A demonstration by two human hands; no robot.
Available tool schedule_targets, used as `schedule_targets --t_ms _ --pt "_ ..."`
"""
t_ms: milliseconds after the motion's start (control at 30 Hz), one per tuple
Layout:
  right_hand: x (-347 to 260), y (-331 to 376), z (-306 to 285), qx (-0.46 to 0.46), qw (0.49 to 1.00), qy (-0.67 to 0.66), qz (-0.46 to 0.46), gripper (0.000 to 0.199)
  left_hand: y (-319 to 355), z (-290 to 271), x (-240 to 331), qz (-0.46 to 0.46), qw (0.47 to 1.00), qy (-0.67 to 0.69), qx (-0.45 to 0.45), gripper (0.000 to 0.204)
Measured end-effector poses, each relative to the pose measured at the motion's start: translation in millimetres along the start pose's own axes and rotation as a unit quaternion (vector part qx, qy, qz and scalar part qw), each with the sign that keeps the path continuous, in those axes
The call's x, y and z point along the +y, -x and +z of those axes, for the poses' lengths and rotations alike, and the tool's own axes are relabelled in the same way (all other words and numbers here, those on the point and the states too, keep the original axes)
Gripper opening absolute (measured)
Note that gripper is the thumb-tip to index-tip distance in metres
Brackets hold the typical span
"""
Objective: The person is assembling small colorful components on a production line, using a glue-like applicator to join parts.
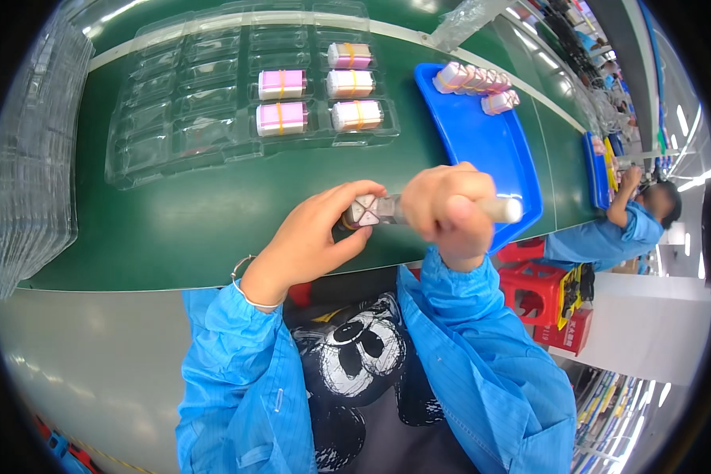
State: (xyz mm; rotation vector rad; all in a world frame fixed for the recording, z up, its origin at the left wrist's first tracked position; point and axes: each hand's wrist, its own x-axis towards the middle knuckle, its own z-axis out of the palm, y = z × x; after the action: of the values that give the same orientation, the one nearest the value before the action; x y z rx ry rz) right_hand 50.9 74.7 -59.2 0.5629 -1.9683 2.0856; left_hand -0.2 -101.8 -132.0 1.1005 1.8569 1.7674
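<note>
My left hand rests at the green table's near side, thumb and fingers closed around a small block whose pale end face shows dark crossing lines. My right hand, slightly blurred, is wrapped round a thick rod-shaped tool with a rounded whitish end. The tool's clear-grey other end points left and meets the block, or comes very close to it; I cannot tell which. Beyond my hands, several pink-and-white blocks with yellow bands sit in the right-hand pockets of a clear plastic tray.
On the right, a blue tray holds several similar blocks at its far end. Stacked clear trays rise at the left edge. Red stools stand at lower right. Farther right, a person in blue sits by another blue tray.
</note>
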Motion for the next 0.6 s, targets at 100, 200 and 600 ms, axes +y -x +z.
schedule_targets --t_ms 100,200,600 --pt "-7 4 -1 0.018 0.994 -0.087 -0.062 0.035 0 5 -8 0.018 0.999 -0.004 0.039 0.046" --pt "-6 9 1 0.012 0.993 -0.082 -0.084 0.032 -2 6 -5 0.001 0.997 -0.028 0.065 0.046" --pt "-3 11 15 0.047 0.999 0.010 0.018 0.039 -2 5 -6 0.031 0.995 -0.070 0.068 0.038"
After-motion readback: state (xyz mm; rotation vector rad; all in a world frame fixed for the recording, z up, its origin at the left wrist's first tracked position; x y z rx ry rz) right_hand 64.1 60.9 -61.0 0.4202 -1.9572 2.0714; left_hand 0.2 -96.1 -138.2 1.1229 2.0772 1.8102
